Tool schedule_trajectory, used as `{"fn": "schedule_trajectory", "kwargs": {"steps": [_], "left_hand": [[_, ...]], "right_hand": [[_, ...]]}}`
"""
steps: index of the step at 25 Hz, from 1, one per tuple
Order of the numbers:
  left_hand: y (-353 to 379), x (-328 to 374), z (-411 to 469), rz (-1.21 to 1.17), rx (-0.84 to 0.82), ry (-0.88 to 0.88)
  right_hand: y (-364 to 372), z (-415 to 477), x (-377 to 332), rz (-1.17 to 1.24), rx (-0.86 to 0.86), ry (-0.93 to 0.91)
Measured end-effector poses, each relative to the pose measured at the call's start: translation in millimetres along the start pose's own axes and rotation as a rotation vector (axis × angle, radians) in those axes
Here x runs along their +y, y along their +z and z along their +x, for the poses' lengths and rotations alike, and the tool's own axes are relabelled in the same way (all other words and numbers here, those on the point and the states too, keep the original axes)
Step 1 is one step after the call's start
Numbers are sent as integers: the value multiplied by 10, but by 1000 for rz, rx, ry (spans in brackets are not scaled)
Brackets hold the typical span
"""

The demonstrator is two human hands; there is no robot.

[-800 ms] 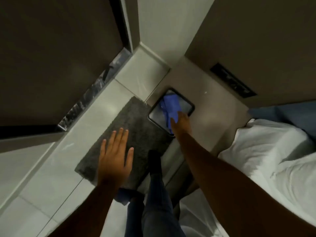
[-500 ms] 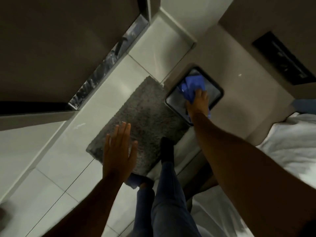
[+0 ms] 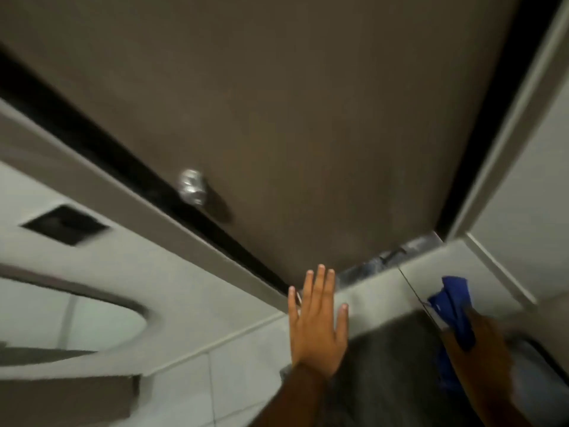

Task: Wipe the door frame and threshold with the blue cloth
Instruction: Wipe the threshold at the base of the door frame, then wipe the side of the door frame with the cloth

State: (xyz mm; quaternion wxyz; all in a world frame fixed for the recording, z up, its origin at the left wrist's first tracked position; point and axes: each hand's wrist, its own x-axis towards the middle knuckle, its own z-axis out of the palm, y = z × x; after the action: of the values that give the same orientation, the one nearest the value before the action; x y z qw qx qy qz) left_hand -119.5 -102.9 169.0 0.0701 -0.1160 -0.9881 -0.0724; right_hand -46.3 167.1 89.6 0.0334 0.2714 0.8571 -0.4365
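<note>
My right hand is at the lower right, blurred, and holds the blue cloth above the floor tiles. My left hand is spread flat with fingers apart, holding nothing, just in front of the brown door. The metal threshold strip runs along the door's foot between my two hands. A dark frame edge lines the door's left side, and a grey frame post stands to the right.
A silver door knob sticks out of the door. A dark grey mat lies under my arms. The black rim of a tray shows at the far right. A dark vent sits in the wall at left.
My right hand took the blue cloth out of the black tray and carried it toward the door. The view swung up to the door. My left hand stayed spread.
</note>
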Motion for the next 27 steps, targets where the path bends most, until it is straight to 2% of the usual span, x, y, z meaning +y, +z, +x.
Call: {"fn": "schedule_trajectory", "kwargs": {"steps": [5,7,10,12,15,17,19,24,27], "left_hand": [[-1737,-1126,526,72,497,-167],[-2325,-1681,566,77,647,-258],[-3150,-2428,753,65,850,-361],[-3747,-2859,1020,66,943,-343],[-4630,-3430,1540,184,1005,-219],[-5021,-3615,1854,206,1034,-167],[-5092,-3696,2054,212,1067,-172],[-4923,-3861,2215,287,1146,-108],[-4896,-3890,2249,288,1158,-84]], "right_hand": [[242,-502,-2517,259,191,-522],[378,-755,-3395,367,241,-785],[603,-1015,-4556,408,303,-1074],[808,-1131,-5224,404,325,-1217],[1177,-1159,-6049,319,388,-1351],[1400,-1046,-6358,195,493,-1432],[1617,-880,-6476,82,522,-1516],[2017,-524,-6295,-191,641,-1572],[2217,-448,-6080,-294,633,-1594]]}}
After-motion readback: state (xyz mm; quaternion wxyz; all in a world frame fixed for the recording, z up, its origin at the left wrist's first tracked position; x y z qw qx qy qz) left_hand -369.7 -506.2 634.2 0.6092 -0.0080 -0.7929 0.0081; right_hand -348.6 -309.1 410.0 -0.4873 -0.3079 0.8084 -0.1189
